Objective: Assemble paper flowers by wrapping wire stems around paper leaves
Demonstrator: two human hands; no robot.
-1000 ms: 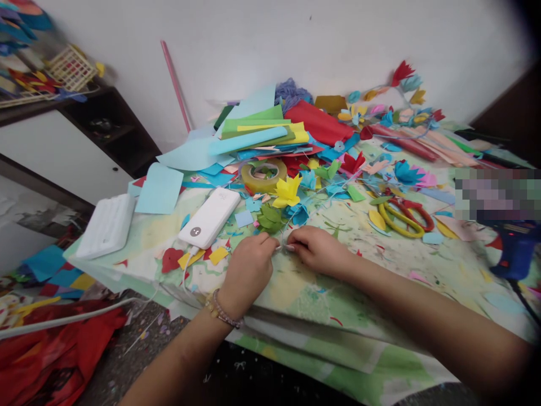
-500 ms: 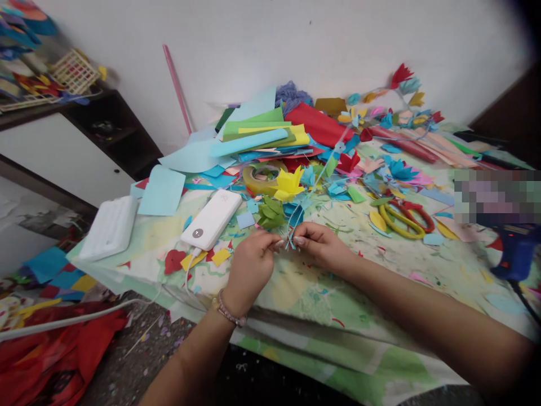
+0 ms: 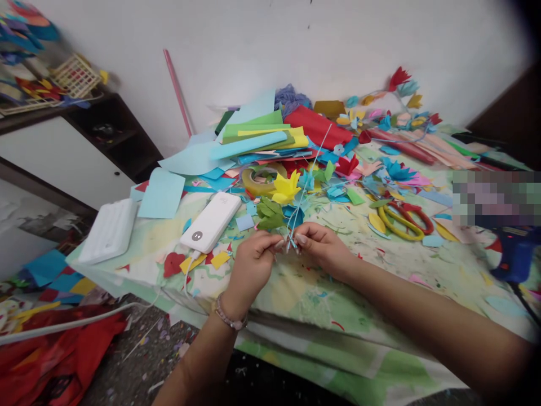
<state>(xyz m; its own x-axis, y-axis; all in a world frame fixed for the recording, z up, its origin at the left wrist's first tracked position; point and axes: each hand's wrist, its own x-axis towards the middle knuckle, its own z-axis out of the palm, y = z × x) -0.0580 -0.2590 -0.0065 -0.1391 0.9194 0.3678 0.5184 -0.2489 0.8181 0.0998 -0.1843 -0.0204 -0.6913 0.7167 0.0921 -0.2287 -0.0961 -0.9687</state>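
Note:
Thin pale-blue strands point(image 3: 313, 176), like string or wrapped wire, cross between my fingertips and run up and back to the right. My left hand point(image 3: 252, 264), with a beaded bracelet at the wrist, pinches near their lower ends. From the other side, my right hand point(image 3: 324, 250) pinches them too, thumb and finger together. Just beyond the fingers lie a green paper flower point(image 3: 269, 214), a yellow paper flower point(image 3: 286, 188) and a dark blue paper piece point(image 3: 292, 215), partly behind the strands. Whether these are joined to the strands I cannot tell.
A white power bank point(image 3: 213, 220) with a cable lies left of my hands, near a white ribbed box point(image 3: 109, 230). Tape point(image 3: 249, 181), stacked coloured paper point(image 3: 253, 134) and yellow-and-red-handled scissors point(image 3: 395, 219) lie behind. A blue glue gun point(image 3: 513, 254) stands at right.
The long strand's upper end has swung left and now shows a free tip over the red paper. Both hands stay nearly in place, still pinching.

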